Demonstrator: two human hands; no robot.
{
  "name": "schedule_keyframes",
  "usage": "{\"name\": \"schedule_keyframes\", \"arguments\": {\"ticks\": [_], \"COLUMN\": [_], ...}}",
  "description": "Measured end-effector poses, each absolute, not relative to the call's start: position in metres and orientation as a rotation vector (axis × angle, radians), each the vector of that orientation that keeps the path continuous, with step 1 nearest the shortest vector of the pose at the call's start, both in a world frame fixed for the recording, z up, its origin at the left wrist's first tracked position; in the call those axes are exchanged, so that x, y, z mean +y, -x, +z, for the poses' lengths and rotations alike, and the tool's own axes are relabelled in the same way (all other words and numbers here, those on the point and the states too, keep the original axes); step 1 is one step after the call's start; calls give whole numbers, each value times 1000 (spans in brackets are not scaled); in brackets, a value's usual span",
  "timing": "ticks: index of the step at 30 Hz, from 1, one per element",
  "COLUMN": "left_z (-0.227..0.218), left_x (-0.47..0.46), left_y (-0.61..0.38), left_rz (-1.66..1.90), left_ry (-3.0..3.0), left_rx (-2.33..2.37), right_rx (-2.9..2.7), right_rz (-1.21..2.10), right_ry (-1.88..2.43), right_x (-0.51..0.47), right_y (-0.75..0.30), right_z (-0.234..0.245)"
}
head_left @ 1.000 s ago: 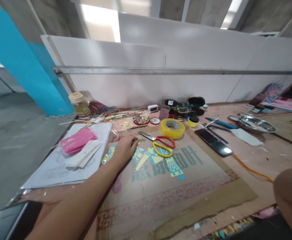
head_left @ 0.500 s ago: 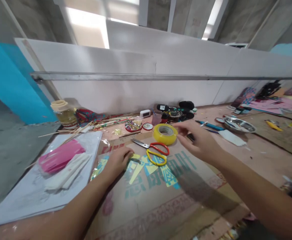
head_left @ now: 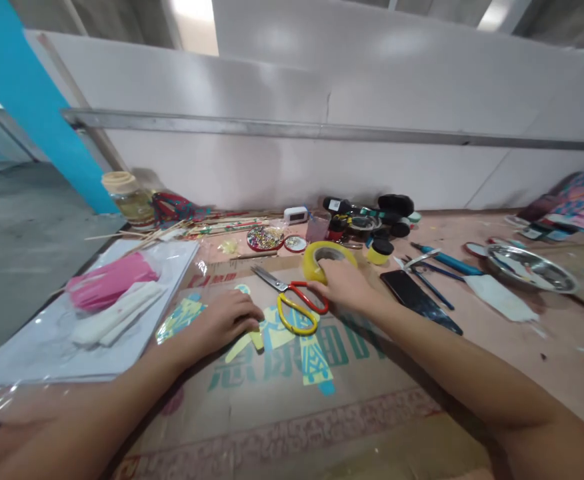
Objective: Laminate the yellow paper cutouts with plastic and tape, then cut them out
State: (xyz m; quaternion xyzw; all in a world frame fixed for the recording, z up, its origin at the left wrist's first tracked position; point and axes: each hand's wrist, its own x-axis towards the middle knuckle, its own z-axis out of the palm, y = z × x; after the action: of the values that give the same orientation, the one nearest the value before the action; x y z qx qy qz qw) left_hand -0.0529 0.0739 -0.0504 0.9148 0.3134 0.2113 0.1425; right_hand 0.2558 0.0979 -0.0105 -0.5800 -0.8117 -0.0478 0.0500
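Observation:
My right hand (head_left: 342, 283) is at the roll of yellow tape (head_left: 345, 252), fingers in its ring and thumb outside the near wall. The roll lies flat on the cardboard (head_left: 272, 427). Beside that thumb lie scissors (head_left: 297, 313) with one red and one yellow handle, blades pointing up and left. My left hand (head_left: 229, 320) rests on the cardboard with curled fingers, a yellow strip of a paper cutout (head_left: 256, 339) showing at the fingertips. More blue-and-yellow paper cutouts (head_left: 316, 360) lie under and around the scissors and left of my left hand.
White sheets (head_left: 122, 360) with a pink packet (head_left: 109, 280) lie at left. A jar (head_left: 129, 200), sequin dish (head_left: 266, 238) and small clock (head_left: 296, 215) stand along the wall. A phone (head_left: 419, 300), pens (head_left: 447, 260) and a metal dish (head_left: 532, 267) are at right.
My right hand has moved left and down from beside the tape roll onto it, uncovering the phone and a small yellow jar. My left hand stays by the cutouts. The view has tilted down.

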Motion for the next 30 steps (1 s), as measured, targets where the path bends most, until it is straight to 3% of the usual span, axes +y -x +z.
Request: {"name": "schedule_keyframes", "arguments": {"ticks": [7,15,30], "left_z": [-47,-32,-34], "left_x": [68,21,36], "left_y": [69,42,43], "left_rz": [844,486,414], "left_ry": [-2686,-2989,-2855], "left_rx": [1221,743,836], "right_rx": [-2396,-2330,-2297], "right_rz": [-293,-374,-338], "right_ry": [1792,1813,1811], "right_x": [96,92,97], "right_y": [-255,-249,-250], "right_z": [-28,-28,-27]}}
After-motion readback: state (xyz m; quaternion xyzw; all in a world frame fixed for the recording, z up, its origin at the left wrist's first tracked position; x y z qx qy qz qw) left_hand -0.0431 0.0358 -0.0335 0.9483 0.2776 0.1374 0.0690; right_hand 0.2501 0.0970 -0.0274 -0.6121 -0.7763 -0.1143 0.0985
